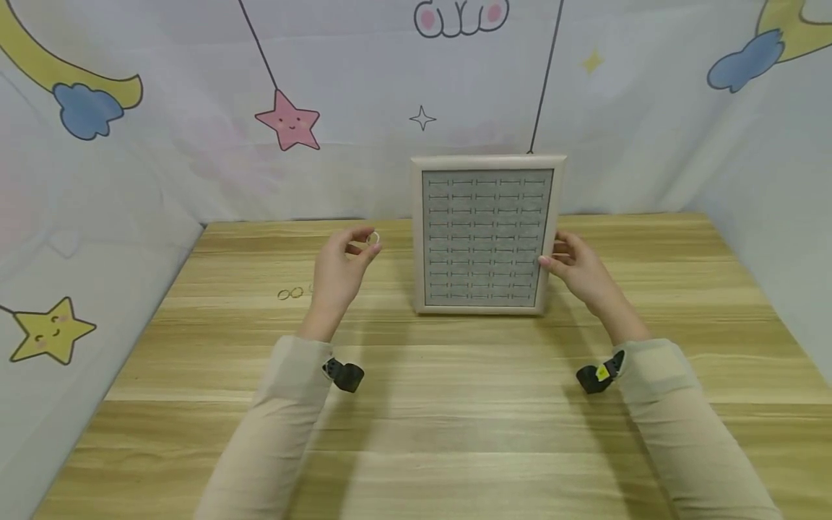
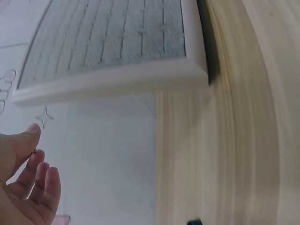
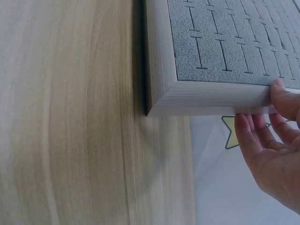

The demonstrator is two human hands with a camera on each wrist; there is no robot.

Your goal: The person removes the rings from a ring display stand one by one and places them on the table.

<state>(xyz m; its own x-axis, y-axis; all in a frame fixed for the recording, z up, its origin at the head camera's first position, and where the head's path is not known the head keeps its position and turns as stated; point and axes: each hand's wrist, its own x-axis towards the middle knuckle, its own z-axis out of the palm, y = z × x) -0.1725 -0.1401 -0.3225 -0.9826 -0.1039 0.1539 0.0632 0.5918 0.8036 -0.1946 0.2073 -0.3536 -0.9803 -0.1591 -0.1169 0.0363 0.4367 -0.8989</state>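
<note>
A framed ring display board (image 1: 486, 238) with a grey slotted pad stands upright on the table. My right hand (image 1: 581, 271) grips its right edge, thumb on the front of the frame and fingers behind, as the right wrist view also shows (image 3: 276, 136). Left of the board, my left hand (image 1: 341, 271) pinches a small ring (image 1: 376, 237) between thumb and fingertips, raised above the table and apart from the frame. In the left wrist view the left hand (image 2: 28, 180) hides most of that ring. No rings show in the pad's slots.
Small rings (image 1: 290, 293) lie on the wooden table (image 1: 455, 404) left of the left hand, which partly covers one more. A white curtain (image 1: 364, 87) with printed stars and moons hangs right behind the board and along both sides.
</note>
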